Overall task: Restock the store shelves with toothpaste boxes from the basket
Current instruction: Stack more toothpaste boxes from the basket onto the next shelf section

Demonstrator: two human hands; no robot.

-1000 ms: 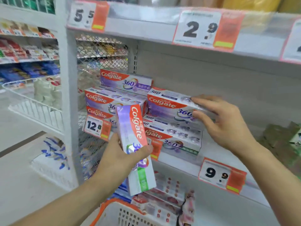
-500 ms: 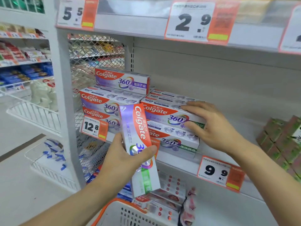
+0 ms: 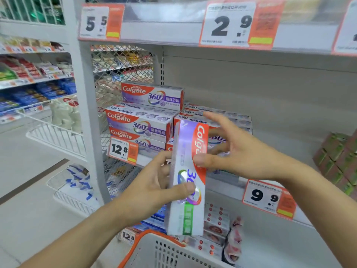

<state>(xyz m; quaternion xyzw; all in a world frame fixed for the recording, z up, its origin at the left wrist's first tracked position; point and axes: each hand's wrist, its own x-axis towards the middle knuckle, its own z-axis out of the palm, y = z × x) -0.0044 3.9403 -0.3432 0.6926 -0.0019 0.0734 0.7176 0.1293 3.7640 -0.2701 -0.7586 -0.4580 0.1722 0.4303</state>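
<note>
My left hand grips a white, red and green Colgate toothpaste box upright in front of the shelf, thumb across its front. My right hand has come onto the box's upper half, thumb on its front edge and fingers spread behind it. On the shelf behind stand two stacks of Colgate 360 boxes: a taller left stack and a lower right stack. The orange-rimmed basket sits below the box at the bottom edge.
Price tags 12.8 and 9.9 hang from the shelf edge. Green-brown boxes sit at the shelf's right end, with bare shelf between them and the stacks. Small boxes fill the lower shelf. Wire baskets project at left.
My right hand left the right stack of boxes and came down onto the held box. My left hand lifted the box slightly higher and more upright.
</note>
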